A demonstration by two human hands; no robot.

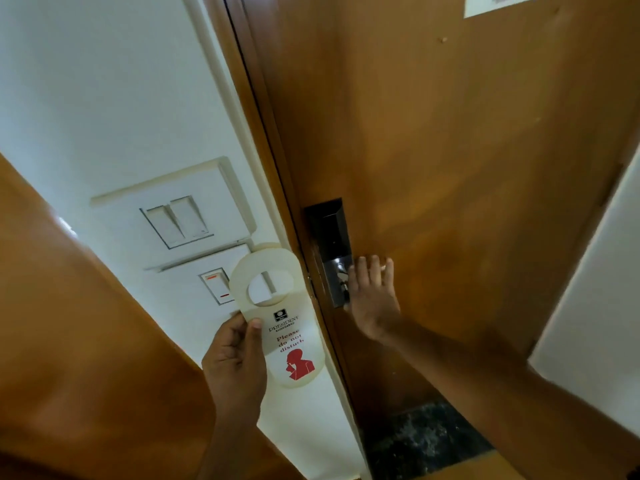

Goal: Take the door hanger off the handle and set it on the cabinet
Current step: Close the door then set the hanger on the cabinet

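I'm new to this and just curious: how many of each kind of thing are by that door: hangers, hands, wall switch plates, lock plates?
Hangers: 1, the hanger, held in the left hand
Hands: 2, with the right hand at the lock
Switch plates: 2, upper plate and lower plate
Lock plates: 1, the lock
Total: 6

Hotel room entrance: do-not-disturb door hanger, electronic lock on wooden door.

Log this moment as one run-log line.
door hanger: off handle, in left hand | right hand: on door handle | cabinet placement: pending
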